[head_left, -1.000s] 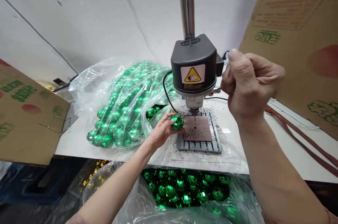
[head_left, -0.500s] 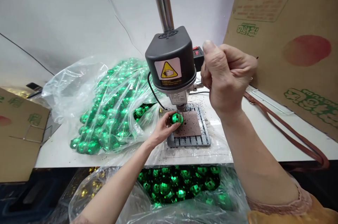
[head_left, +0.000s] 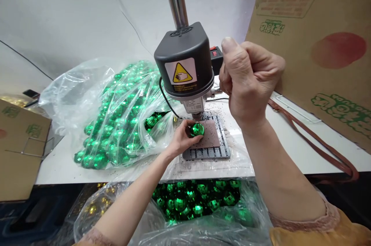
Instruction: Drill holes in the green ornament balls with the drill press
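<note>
Between the thumb and fingers of my left hand is a shiny green faceted ball. It sits over the brown board on the slotted metal base, right under the chuck of a small bench drill press. My right hand is raised in a closed fist at the right side of the drill head, thumb on top. Whatever it grips, probably by the machine's side shaft, is hidden behind the fingers.
Clear bags of green balls lie left of the drill and below the table edge. Cardboard boxes stand at both sides. A brown strap lies on the right. Dark crumbs dot the base and white table.
My left hand has moved the green ball slightly right, under the chuck, covering the dark hole in the board. My right fist stays beside the drill head. The view has shifted a little.
</note>
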`<action>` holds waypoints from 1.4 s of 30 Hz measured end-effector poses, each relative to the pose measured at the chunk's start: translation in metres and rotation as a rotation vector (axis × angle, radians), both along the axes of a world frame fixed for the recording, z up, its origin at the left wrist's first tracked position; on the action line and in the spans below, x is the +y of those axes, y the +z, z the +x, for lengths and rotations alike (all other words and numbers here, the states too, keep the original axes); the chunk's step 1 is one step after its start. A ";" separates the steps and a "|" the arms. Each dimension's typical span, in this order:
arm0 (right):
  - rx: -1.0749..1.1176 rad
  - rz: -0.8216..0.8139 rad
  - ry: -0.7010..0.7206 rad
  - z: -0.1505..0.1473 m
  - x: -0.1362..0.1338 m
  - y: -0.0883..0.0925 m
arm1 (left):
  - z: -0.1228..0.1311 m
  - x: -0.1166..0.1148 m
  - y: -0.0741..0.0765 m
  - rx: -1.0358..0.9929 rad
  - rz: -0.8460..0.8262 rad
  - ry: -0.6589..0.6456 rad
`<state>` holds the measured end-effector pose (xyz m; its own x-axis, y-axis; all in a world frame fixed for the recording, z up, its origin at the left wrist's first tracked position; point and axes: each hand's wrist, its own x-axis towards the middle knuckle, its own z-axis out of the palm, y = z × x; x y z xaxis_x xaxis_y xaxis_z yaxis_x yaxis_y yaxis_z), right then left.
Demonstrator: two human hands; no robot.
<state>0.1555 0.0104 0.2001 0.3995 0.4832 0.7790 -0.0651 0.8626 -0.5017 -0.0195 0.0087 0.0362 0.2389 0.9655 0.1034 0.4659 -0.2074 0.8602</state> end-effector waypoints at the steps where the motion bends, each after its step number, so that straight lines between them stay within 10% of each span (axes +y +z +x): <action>1: -0.004 0.000 -0.001 0.000 0.000 0.000 | 0.003 -0.001 -0.001 0.000 0.002 0.024; 20: 0.000 0.052 -0.153 -0.004 -0.013 -0.029 | 0.016 -0.008 -0.035 -0.184 0.055 -0.021; 42: -0.049 0.319 -0.127 0.004 -0.009 -0.067 | 0.018 -0.011 -0.033 -0.198 0.046 -0.021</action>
